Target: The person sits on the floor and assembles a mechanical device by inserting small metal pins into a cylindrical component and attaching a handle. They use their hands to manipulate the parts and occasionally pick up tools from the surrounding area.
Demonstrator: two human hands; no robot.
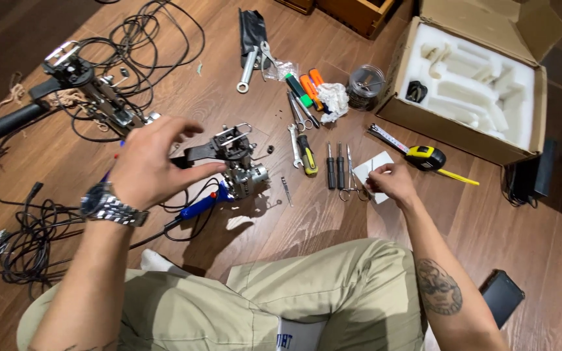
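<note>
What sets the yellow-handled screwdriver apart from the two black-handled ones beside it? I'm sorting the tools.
The yellow-and-black-handled screwdriver has a thicker, two-colour handle and lies slightly tilted; the two slim black-handled screwdrivers are plain, thinner and lie parallel. All rest on the wooden floor, untouched by either hand.

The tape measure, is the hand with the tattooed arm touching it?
Apart. The head view shows the right hand resting by the white card, with bare wooden floor between its fingers and the yellow tape measure.

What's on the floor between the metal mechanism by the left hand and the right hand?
Head view: between the metal mechanism and the right hand lie a small wrench, a yellow-handled screwdriver, two black screwdrivers and scissors.
</note>
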